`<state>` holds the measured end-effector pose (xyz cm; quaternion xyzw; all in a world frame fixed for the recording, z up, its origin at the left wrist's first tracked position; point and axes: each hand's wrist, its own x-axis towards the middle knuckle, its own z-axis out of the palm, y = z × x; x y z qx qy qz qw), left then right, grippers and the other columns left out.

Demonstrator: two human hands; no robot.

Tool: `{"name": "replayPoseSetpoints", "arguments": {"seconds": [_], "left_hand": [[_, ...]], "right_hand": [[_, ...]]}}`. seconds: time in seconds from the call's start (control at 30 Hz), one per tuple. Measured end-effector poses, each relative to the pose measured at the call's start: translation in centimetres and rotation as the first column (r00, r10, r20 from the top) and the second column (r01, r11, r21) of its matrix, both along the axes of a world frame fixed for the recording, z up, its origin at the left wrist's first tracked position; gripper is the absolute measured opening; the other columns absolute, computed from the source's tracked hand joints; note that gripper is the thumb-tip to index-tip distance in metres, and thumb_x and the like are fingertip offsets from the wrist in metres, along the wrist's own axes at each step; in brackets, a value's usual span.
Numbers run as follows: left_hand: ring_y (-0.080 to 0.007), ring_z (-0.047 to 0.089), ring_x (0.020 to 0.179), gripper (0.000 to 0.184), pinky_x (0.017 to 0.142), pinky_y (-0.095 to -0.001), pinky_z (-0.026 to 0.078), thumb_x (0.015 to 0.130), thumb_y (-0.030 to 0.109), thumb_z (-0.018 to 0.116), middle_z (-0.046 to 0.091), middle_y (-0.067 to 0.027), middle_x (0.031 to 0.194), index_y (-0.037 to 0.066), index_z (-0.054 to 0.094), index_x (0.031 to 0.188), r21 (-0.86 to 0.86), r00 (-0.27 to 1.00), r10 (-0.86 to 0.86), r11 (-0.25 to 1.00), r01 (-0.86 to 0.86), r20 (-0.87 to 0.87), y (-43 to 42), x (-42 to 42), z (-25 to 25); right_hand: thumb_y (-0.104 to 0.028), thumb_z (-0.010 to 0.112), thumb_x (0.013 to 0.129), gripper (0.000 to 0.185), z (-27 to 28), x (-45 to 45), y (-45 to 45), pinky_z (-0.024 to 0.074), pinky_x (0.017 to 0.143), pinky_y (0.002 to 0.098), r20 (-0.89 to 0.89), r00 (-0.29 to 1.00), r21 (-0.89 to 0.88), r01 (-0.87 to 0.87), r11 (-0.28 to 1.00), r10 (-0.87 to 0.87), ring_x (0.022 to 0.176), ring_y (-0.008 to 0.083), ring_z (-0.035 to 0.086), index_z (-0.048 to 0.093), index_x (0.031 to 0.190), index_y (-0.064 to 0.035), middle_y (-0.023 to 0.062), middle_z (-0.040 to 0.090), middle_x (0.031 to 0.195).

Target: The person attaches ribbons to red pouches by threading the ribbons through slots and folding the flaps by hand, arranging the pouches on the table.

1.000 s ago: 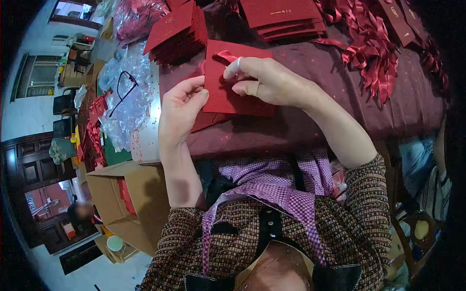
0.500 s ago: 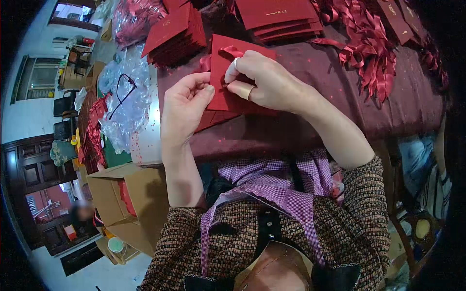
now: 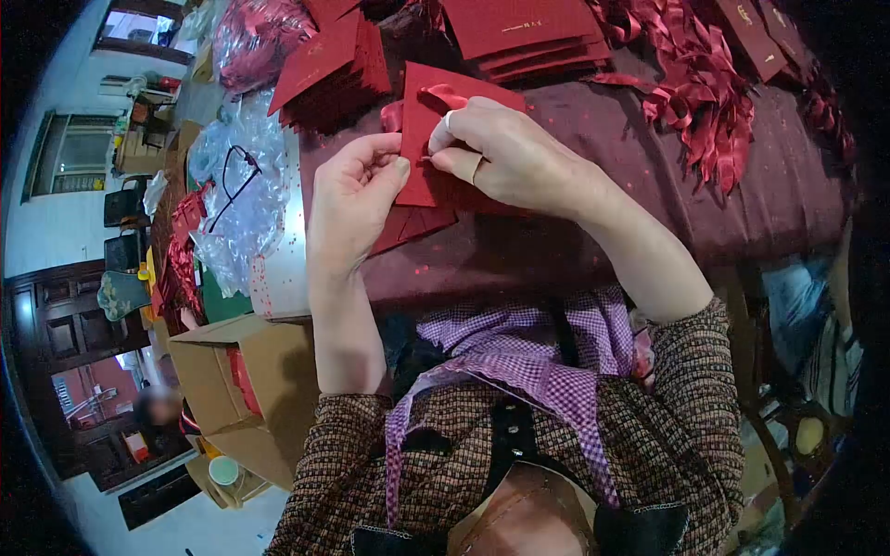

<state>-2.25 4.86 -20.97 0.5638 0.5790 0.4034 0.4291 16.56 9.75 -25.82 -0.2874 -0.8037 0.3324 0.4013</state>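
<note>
A red card or folder [image 3: 420,188] is held above the cloth-covered table between my two hands. My left hand [image 3: 357,199] is closed, thumb and fingers pinching the card's left edge. Across the card's face, my right hand [image 3: 519,162] is closed in a pinch, with a band round one finger and a ring on another. A glossy red ribbon [image 3: 441,94] comes out above its fingers, and the fingertips hide where the ribbon meets the card. Beneath the held card, another red card [image 3: 408,227] lies on the dark red tablecloth [image 3: 593,243].
Stacks of red cards stand behind my hands, one at left [image 3: 338,69] and one further right [image 3: 528,32]. A heap of red ribbons [image 3: 700,93] lies at right. Glasses [image 3: 243,167] rest on clear plastic [image 3: 250,218]. An open cardboard box [image 3: 287,380] is at lower left.
Both hands keep almost the same place and grip. The right fingertips have shifted very slightly at the card, and the whole view has moved a little.
</note>
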Motion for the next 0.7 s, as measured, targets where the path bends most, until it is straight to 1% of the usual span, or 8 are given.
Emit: {"name": "replayPoseSetpoints", "arguments": {"seconds": [0.03, 0.07, 0.13, 0.27, 0.33, 0.57, 0.63, 0.7], "left_hand": [[-0.0046, 0.054, 0.074, 0.025, 0.067, -0.0185, 0.045, 0.084, -0.002, 0.061, 0.061, -0.0014, 0.086, -0.005, 0.060, 0.109, 0.009, 1.000, 0.000, 1.000, 0.000, -0.006, 0.0, 0.1, 0.0], [-0.0046, 0.054, 0.074, 0.025, 0.067, -0.0185, 0.045, 0.084, -0.002, 0.061, 0.061, -0.0014, 0.086, -0.005, 0.060, 0.109, 0.009, 1.000, 0.001, 1.000, -0.001, -0.006, -0.1, 0.1, 0.1], [-0.0037, 0.053, 0.073, 0.024, 0.067, -0.0183, 0.044, 0.085, -0.002, 0.061, 0.060, -0.0003, 0.084, -0.005, 0.061, 0.108, 0.029, 0.999, -0.009, 1.000, 0.010, -0.036, 0.0, 0.2, 0.1], [-0.0029, 0.051, 0.073, 0.022, 0.066, -0.0185, 0.043, 0.085, -0.001, 0.060, 0.060, 0.0006, 0.082, -0.005, 0.061, 0.107, 0.043, 0.995, -0.026, 0.999, 0.030, -0.098, 0.0, 0.7, 0.4], [-0.0030, 0.050, 0.071, 0.021, 0.065, -0.0193, 0.043, 0.084, 0.000, 0.060, 0.060, 0.0009, 0.081, -0.005, 0.062, 0.104, 0.103, 0.983, -0.049, 0.992, 0.067, -0.175, 0.1, 0.9, 0.5], [-0.0041, 0.050, 0.068, 0.019, 0.060, -0.0215, 0.043, 0.083, 0.001, 0.060, 0.061, 0.0006, 0.077, -0.004, 0.063, 0.101, 0.142, 0.975, -0.062, 0.985, 0.094, -0.216, 0.1, 1.7, 0.5], [-0.0053, 0.052, 0.066, 0.017, 0.058, -0.0227, 0.043, 0.082, 0.001, 0.059, 0.062, -0.0030, 0.075, -0.003, 0.064, 0.098, 0.182, 0.967, -0.029, 0.980, 0.077, -0.254, 0.0, 2.0, 0.1], [-0.0062, 0.053, 0.065, 0.016, 0.058, -0.0231, 0.043, 0.082, 0.001, 0.059, 0.062, -0.0048, 0.074, -0.003, 0.064, 0.096, 0.204, 0.944, -0.010, 0.976, 0.082, -0.330, -0.4, 2.7, 0.7]], "right_hand": [[-0.013, 0.065, 0.081, 0.015, -0.2, -0.1, 0.0, 0.0474, 0.073, 0.0380, 0.008, 0.999, 0.110, 0.033, 0.993, -0.034, 0.080, 0.0314, 0.058, 0.057, 0.088, -0.0025, 0.0139, 0.059, 0.080], [-0.013, 0.065, 0.081, 0.015, -0.2, -0.1, 0.0, 0.0474, 0.073, 0.0380, 0.008, 0.999, 0.110, 0.032, 0.993, -0.033, 0.080, 0.0314, 0.058, 0.057, 0.088, -0.0025, 0.0139, 0.059, 0.080], [-0.015, 0.059, 0.082, 0.016, 0.3, 0.0, -0.2, 0.0471, 0.069, 0.0470, 0.005, 0.999, 0.146, 0.038, 0.989, -0.039, 0.079, 0.0398, 0.058, 0.061, 0.082, 0.0003, 0.0212, 0.060, 0.077], [-0.014, 0.058, 0.082, 0.015, 0.6, 0.1, -0.4, 0.0469, 0.069, 0.0480, 0.025, 0.998, 0.181, 0.054, 0.982, -0.059, 0.080, 0.0406, 0.058, 0.060, 0.082, 0.0007, 0.0217, 0.060, 0.076], [-0.014, 0.057, 0.082, 0.016, 0.9, 0.2, -0.4, 0.0467, 0.069, 0.0480, 0.033, 0.997, 0.128, 0.062, 0.990, -0.067, 0.080, 0.0405, 0.059, 0.061, 0.082, 0.0013, 0.0224, 0.060, 0.076], [-0.014, 0.058, 0.080, 0.017, 2.3, 0.6, -0.8, 0.0465, 0.069, 0.0479, 0.083, 0.995, -0.074, 0.053, 0.996, -0.046, 0.078, 0.0391, 0.061, 0.063, 0.080, 0.0016, 0.0234, 0.062, 0.076], [-0.015, 0.059, 0.079, 0.017, 2.6, 0.7, -1.0, 0.0467, 0.069, 0.0479, 0.115, 0.991, -0.152, 0.086, 0.985, -0.069, 0.079, 0.0384, 0.062, 0.062, 0.079, 0.0019, 0.0233, 0.062, 0.076], [-0.014, 0.059, 0.078, 0.017, 2.4, 0.7, -1.0, 0.0472, 0.069, 0.0471, 0.120, 0.989, -0.100, 0.094, 0.991, -0.082, 0.078, 0.0383, 0.062, 0.061, 0.077, 0.0021, 0.0224, 0.063, 0.075]]}}
